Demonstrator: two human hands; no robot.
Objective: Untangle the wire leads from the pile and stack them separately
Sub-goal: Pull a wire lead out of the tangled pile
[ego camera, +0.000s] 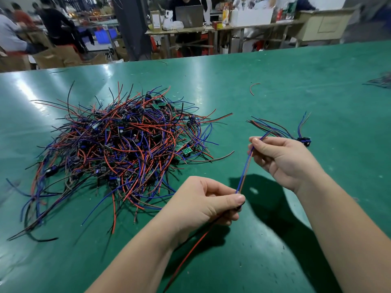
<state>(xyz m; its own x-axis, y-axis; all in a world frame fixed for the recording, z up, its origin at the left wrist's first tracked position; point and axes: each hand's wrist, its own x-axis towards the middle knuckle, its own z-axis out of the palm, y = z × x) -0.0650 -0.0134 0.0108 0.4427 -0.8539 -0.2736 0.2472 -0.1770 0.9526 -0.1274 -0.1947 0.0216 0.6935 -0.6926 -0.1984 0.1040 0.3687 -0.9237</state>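
On the green table (296, 81): one tangled pile (118, 149), one small stack (275, 129), one wire lead (244, 168) in two hands.
Head view: held above the table between pile and stack, the wire lead runs steeply diagonal, far end up and rightward; left hand (203, 201) pinches its middle, right hand (283, 157) pinches near its tip.
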